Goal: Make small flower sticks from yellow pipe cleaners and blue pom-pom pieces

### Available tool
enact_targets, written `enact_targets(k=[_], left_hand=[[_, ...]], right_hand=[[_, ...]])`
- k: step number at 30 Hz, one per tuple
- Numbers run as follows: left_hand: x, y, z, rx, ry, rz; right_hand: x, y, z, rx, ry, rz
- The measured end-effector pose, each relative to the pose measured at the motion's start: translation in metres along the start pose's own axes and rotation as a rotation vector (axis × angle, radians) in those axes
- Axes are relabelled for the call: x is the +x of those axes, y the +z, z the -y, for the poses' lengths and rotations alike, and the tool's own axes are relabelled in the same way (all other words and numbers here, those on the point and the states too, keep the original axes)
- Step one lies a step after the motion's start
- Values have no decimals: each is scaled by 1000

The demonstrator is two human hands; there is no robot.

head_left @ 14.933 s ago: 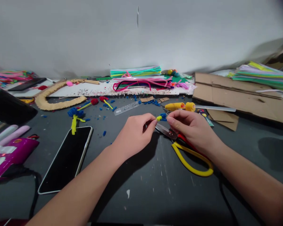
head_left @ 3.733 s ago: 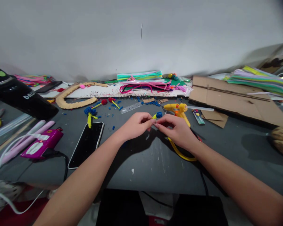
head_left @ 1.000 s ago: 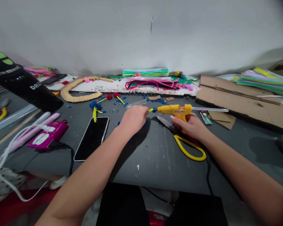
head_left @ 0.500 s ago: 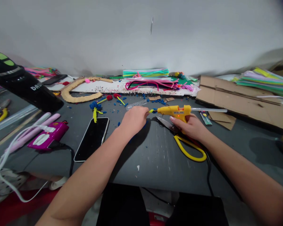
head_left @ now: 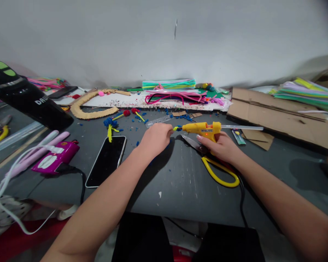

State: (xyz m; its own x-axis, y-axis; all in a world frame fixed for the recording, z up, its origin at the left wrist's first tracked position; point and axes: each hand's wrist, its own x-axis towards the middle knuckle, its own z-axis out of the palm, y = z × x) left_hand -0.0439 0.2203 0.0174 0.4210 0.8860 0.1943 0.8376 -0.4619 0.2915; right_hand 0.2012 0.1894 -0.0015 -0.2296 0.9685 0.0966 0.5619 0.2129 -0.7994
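Note:
My right hand (head_left: 222, 145) is wrapped round the grip of a yellow glue gun (head_left: 198, 128), a clear glue stick (head_left: 243, 127) jutting from its back. My left hand (head_left: 158, 136) pinches a small yellow pipe cleaner piece (head_left: 176, 128), mostly hidden by the fingers. The gun's nozzle meets or nearly meets this piece, where a bit of blue shows. Under my right hand lie scissors with yellow handles (head_left: 218, 178), blades pointing left. A blue and yellow pipe cleaner flower (head_left: 110, 125) rests by the top of a phone (head_left: 106, 162).
Blue scraps (head_left: 184, 117) and a clear ruler (head_left: 159, 121) lie beyond my hands. Cardboard (head_left: 278, 116) covers the right back. At left are a purple device (head_left: 56, 158) with cords and a black handheld appliance (head_left: 30, 96). Pipe cleaner bundles (head_left: 169, 84) sit along the wall.

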Motion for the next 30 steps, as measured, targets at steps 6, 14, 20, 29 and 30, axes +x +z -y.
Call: enact_targets(k=[6,14,20,29,30], left_hand=[[0,0,0,-32,-11,2],[0,2,2,-39,-15,-8],[0,2,2,-45,-26,-4],[2,-1,0,-147,-31,-1],[2,-1,0,-160,-37,1]], right_hand=[[0,0,1,-20,11,5],[-1,-1,3,-64,14,2],[-1,0,2,-78,-16,-28],[-1,0,2,-146,-2,-33],[-2,0,3,-148,-4,-34]])
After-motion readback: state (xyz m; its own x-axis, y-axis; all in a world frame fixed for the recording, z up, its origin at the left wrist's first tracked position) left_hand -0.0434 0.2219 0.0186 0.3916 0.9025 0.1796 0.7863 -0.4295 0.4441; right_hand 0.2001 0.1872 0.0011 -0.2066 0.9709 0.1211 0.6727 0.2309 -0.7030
